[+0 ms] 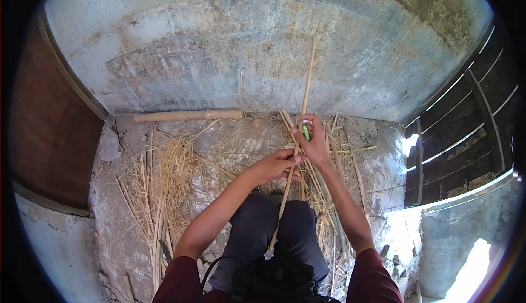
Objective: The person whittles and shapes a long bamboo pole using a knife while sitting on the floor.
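A long, thin bamboo strip (308,81) runs from above my knees up towards the wall. My left hand (278,166) pinches it between thumb and fingers, over my lap. Just above, my right hand (313,141) is closed around a small green object (306,133) with a whitish end, pressed close against the strip. Its kind is hard to make out, since the fingers cover most of it. Under and beyond my right hand lie more bamboo strips (338,163) on the floor.
A thick bamboo pole (186,116) lies along the foot of the stained wall (219,51). Left of my legs is a heap of pale shavings (178,163) with long strips (156,226) beside it. Dark wooden slats (466,138) stand at right, a brown panel (57,122) at left.
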### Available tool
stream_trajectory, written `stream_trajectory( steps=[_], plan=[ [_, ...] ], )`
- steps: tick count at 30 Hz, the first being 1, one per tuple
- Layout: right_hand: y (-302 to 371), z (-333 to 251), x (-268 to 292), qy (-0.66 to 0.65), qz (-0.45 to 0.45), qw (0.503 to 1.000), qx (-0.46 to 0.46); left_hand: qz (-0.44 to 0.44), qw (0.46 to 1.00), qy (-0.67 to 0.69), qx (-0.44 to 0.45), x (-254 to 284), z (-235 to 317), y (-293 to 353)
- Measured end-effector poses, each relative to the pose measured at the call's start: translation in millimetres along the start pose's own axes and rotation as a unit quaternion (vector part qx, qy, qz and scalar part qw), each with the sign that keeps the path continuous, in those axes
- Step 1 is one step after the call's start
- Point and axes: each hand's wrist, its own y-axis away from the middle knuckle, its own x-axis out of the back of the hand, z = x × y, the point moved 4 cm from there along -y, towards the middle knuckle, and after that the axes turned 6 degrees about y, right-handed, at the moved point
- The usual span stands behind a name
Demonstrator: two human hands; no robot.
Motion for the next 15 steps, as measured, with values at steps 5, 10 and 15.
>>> stream_trajectory(
  steps=[5, 10, 15],
  plan=[
    [0.2, -28.7, -7.4, -0.008, 0.007, 1.000, 0.009, 0.059, 0.997, -0.043, -0.014, -3.7, 4.9, 12.5],
    [2.1, -33.9, -5.3, -0.024, -0.028, 0.999, -0.014, 0.084, 0.993, -0.085, -0.005, -2.6, 13.9, 20.6],
    [13.8, -19.3, -3.2, -0.068, -0.025, 0.997, -0.018, 0.101, 0.990, -0.085, -0.054, -6.7, 14.3, 24.2]
  ],
)
